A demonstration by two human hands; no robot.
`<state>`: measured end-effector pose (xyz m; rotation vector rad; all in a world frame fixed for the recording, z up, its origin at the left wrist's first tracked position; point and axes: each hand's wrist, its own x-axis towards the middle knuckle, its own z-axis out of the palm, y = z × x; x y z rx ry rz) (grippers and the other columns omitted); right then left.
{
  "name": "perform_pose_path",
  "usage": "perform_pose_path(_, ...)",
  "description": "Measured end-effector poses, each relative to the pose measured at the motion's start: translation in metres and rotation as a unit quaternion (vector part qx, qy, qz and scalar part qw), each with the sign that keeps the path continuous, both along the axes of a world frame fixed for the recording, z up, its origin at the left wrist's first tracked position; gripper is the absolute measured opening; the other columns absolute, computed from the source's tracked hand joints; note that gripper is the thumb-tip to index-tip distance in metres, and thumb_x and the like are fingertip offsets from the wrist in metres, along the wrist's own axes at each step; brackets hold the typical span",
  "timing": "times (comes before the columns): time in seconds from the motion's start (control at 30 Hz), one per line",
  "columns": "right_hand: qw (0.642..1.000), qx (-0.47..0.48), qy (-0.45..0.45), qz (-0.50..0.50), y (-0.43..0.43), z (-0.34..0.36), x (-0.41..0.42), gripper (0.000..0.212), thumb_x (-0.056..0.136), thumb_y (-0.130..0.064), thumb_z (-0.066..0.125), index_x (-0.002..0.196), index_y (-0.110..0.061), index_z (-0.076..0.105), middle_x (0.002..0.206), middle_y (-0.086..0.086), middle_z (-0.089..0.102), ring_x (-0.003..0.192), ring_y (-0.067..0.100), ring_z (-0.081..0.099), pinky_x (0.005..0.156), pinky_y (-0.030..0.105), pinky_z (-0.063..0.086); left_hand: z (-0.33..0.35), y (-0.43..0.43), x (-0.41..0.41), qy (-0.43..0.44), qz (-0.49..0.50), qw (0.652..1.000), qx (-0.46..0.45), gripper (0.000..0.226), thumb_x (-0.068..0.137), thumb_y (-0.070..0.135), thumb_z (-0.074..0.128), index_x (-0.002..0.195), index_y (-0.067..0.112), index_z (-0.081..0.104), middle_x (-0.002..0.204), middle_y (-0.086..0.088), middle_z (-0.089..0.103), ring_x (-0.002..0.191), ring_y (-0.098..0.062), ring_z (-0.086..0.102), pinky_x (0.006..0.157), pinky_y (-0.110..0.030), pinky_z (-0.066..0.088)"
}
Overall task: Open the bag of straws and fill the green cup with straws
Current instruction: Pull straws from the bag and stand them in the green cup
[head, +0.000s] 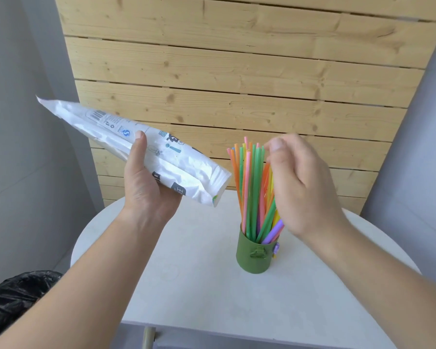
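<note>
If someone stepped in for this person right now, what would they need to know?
Left hand: holds the bag in the air, open end tilted down toward the green cup.
Right hand: curled round some of the straws standing in the cup.
The cup stands on the white table.
Done: bag opened, many straws in the cup.
Left: a little colour shows at the bag's mouth, maybe more straws to move.

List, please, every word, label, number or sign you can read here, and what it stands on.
On the bag: a barcode, a round blue mark and large dark characters, all too blurred to read.
On the green cup: a raised emblem, no lettering.
</note>
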<state>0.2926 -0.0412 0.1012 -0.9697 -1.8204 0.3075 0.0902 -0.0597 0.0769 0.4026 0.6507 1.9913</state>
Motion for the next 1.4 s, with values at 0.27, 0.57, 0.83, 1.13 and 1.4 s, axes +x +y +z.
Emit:
perform_pose_path(0.27,0.627,-0.615,0.462,0.124,-0.031,-0.045,-0.03,0.063,0.099,-0.057,0.04,0.129,-0.001,0.046,0.115,0.035,0.061,0.097,0.047,0.07,0.087,0.054,0.057,0.024,-0.016,0.022,0.16,-0.021,0.986,0.03,0.028,0.104,0.043,0.059,0.112,0.018,0.069,0.091,0.003,0.074,0.093,-0.019,0.076,0.083,-0.038,0.063)
perform_pose_path(0.57,0.559,-0.572,0.568,0.193,-0.021,-0.056,-0.035,0.046,0.104,-0.027,0.036,0.116,0.002,0.07,0.113,0.025,0.073,0.098,0.041,0.069,0.087,0.052,0.059,0.025,-0.012,0.043,0.322,-0.056,0.944,0.048,0.047,0.094,0.034,0.069,0.135,0.012,0.061,0.101,-0.005,0.072,0.094,-0.022,0.075,0.08,-0.035,0.063)
perform_pose_path(0.83,0.594,-0.629,0.477,0.154,-0.021,-0.066,-0.033,0.032,0.093,-0.021,0.046,0.101,-0.003,0.072,0.077,0.015,0.067,0.052,0.018,0.055,0.045,0.023,0.042,0.022,-0.01,0.038,0.311,-0.043,0.947,0.066,0.037,0.092,0.03,0.067,0.125,0.016,0.065,0.1,-0.003,0.074,0.094,-0.022,0.076,0.081,-0.038,0.063)
perform_pose_path(1.13,0.565,-0.622,0.513,0.173,-0.02,-0.067,-0.032,0.033,0.096,-0.023,0.048,0.096,0.002,0.069,0.088,0.021,0.063,0.048,0.017,0.049,0.042,0.021,0.041,0.02,-0.011,0.029,0.248,-0.031,0.966,0.058,0.026,0.102,0.031,0.062,0.12,0.014,0.068,0.097,-0.002,0.075,0.093,-0.022,0.075,0.082,-0.039,0.063)
perform_pose_path(1.4,0.578,-0.601,0.509,0.213,-0.025,-0.059,-0.028,0.031,0.098,-0.022,0.055,0.091,0.005,0.068,0.082,0.024,0.069,0.051,0.02,0.061,0.045,0.023,0.052,0.003,0.001,0.0,0.026,-0.031,0.999,0.001,0.033,0.099,0.044,0.066,0.113,0.014,0.07,0.107,-0.006,0.075,0.095,-0.025,0.076,0.093,-0.04,0.061)
